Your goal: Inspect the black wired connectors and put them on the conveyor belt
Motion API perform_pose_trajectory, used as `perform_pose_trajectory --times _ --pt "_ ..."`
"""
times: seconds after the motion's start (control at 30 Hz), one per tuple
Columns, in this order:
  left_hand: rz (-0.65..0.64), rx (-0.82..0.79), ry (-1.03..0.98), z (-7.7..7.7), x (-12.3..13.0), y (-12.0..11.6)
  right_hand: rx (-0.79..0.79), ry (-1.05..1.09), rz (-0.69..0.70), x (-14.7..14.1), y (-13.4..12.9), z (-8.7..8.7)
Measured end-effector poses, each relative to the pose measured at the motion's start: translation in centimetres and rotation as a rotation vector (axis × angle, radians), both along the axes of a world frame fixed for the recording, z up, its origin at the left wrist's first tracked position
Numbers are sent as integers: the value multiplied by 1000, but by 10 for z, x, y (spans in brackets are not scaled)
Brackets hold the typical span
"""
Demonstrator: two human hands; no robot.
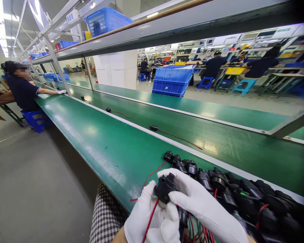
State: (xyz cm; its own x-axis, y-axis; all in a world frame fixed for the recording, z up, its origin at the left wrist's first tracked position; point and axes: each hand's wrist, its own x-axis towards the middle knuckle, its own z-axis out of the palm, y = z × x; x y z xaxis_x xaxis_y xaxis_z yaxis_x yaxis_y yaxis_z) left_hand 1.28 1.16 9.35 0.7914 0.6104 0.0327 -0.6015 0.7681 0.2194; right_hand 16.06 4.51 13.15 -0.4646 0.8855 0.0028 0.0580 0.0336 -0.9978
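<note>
Between my two white-gloved hands is a black plastic part with a red wire hanging from it, held up over the bench's near edge. My left hand grips it from below and the left, its fingers curled. My right hand pinches it from the right with thumb and forefinger. Close by on the right lies a heap of similar black parts with red wires. Some of the heap is hidden behind my right hand.
A green bench runs off to the left beside a green belt that carries several black parts with wires. Across the belt stand blue crates. A co-worker sits at the far left. A shelf with a blue basket hangs above.
</note>
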Motion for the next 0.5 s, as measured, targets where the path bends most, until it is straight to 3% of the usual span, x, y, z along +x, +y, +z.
perform_pose_trajectory --times 0.2,0.4,0.5 --pt "104 101 172 -13 4 0 26 -114 -73 -2 -2 -1" --pt "-23 72 -87 4 -3 -3 40 -71 19 2 -6 19" --pt "-24 78 -155 8 -4 -2 48 -60 36 2 -6 20"
